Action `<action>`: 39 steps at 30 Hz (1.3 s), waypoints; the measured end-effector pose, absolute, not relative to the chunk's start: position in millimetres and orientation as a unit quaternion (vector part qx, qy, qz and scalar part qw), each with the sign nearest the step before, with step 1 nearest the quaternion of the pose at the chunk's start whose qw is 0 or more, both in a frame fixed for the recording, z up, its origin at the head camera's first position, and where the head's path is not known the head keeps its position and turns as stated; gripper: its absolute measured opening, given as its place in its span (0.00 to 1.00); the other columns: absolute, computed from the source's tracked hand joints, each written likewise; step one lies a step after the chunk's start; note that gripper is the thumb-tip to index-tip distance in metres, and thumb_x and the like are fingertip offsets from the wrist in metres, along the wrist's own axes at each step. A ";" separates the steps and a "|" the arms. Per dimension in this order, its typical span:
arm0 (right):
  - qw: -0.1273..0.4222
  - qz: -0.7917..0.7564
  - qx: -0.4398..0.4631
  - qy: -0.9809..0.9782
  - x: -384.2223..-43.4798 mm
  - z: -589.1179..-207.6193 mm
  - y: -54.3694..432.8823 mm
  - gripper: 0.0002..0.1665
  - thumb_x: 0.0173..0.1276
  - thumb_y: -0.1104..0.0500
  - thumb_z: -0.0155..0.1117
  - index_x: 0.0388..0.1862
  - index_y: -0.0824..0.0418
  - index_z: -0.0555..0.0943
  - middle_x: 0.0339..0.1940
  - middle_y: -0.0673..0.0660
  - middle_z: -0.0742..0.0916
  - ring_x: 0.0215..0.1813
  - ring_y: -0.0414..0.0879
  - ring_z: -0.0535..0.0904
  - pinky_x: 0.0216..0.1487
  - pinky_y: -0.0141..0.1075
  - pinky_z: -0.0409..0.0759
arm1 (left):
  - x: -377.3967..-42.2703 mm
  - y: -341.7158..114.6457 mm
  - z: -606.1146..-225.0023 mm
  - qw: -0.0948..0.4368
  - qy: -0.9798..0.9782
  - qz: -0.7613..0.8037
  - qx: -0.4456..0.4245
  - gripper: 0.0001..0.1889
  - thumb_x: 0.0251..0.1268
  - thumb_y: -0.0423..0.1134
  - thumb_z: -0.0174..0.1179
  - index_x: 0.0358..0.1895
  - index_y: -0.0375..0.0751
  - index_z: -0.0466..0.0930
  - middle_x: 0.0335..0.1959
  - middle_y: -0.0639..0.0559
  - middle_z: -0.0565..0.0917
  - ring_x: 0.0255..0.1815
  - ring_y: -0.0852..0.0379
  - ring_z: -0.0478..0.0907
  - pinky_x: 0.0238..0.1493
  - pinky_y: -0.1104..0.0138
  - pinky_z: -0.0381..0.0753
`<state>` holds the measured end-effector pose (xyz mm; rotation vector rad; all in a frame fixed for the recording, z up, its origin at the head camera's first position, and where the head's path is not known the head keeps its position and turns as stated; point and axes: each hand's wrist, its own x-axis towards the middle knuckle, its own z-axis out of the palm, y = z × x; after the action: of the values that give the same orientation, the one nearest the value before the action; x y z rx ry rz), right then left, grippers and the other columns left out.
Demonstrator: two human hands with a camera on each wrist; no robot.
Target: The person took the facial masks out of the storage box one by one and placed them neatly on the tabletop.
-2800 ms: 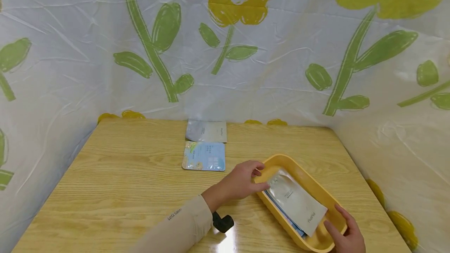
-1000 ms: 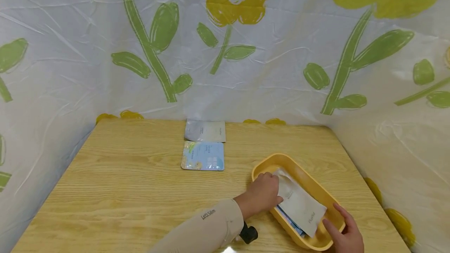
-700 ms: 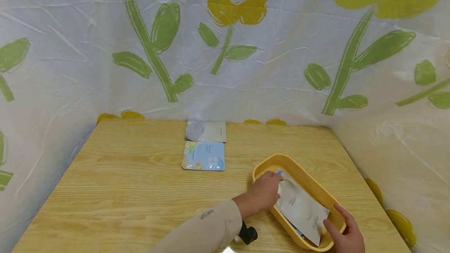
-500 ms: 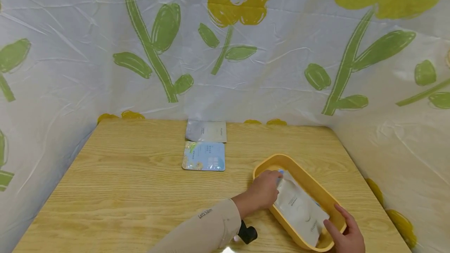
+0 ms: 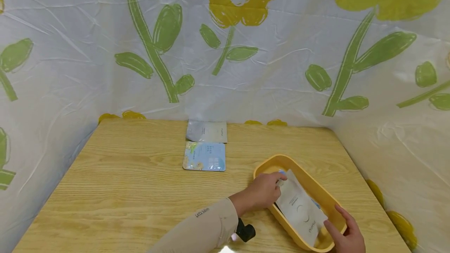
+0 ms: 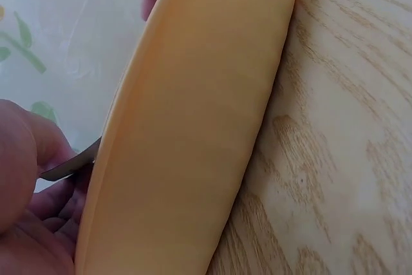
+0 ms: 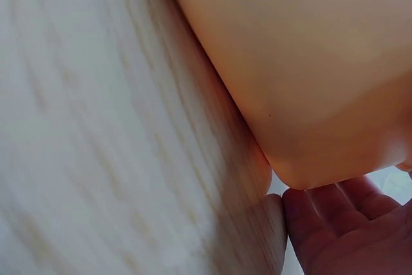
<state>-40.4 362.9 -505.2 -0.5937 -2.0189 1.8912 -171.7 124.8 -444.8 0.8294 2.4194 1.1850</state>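
In the head view a yellow plastic bin stands slanted on the table, with flat sheet mask packets in it. The uppermost packet is whitish silver, and bits of a blue packet peep out from under it. My left hand reaches over the bin's left wall and pinches the packet's far end; the left wrist view shows the thumb and fingers on a thin packet edge at the rim. My right hand grips the bin's near right end, thumb over the rim and fingers outside.
At the back of the wooden table lie a silver-grey packet and a light blue packet, one in front of the other. A flowered cloth hangs behind and at both sides. A black wrist-worn device sits under the left forearm.
My left hand has gone from the bin's left rim to inside it and pinched the whitish packet. That packet has shifted and turned, baring blue at its right. The right hand keeps its grip.
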 end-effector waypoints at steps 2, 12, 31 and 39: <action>0.153 0.657 -0.211 -0.708 -40.2 -505.6 363.3 0.33 0.63 0.73 0.68 0.52 0.34 0.78 0.38 0.32 0.82 0.37 0.27 0.78 0.31 0.25 0.80 | -173.4 124.2 -444.8 0.158 0.848 0.409 0.299 0.23 0.72 0.28 0.50 0.67 0.48 0.75 0.20 0.58 0.72 0.11 0.64 0.56 0.20 0.75 0.65; 0.156 0.668 -0.216 -0.695 -42.2 -505.5 362.4 0.33 0.63 0.74 0.67 0.53 0.36 0.79 0.37 0.32 0.82 0.37 0.28 0.79 0.32 0.25 0.80 | -184.3 115.8 -441.6 0.214 0.817 0.438 0.309 0.23 0.67 0.28 0.57 0.64 0.50 0.78 0.58 0.58 0.80 0.44 0.67 0.76 0.33 0.73 0.73; 0.119 0.640 -0.254 -0.715 -42.1 -503.7 362.7 0.31 0.65 0.69 0.70 0.56 0.37 0.75 0.37 0.29 0.79 0.37 0.26 0.77 0.32 0.27 0.81 | -185.5 111.0 -430.8 0.276 0.791 0.428 0.341 0.36 0.61 0.28 0.64 0.73 0.56 0.69 0.64 0.61 0.73 0.39 0.64 0.71 0.33 0.73 0.71; 0.118 0.644 -0.247 -0.715 -41.6 -504.2 363.7 0.31 0.65 0.68 0.70 0.54 0.35 0.74 0.37 0.29 0.80 0.37 0.27 0.78 0.32 0.27 0.81 | -183.9 106.2 -434.7 0.283 0.760 0.490 0.319 0.36 0.60 0.26 0.62 0.72 0.55 0.70 0.70 0.60 0.69 0.57 0.67 0.71 0.38 0.72 0.72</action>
<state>-41.6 363.7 -504.2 -0.7225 -2.0902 1.8833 -183.9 106.2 -434.7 0.8526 2.0353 1.3118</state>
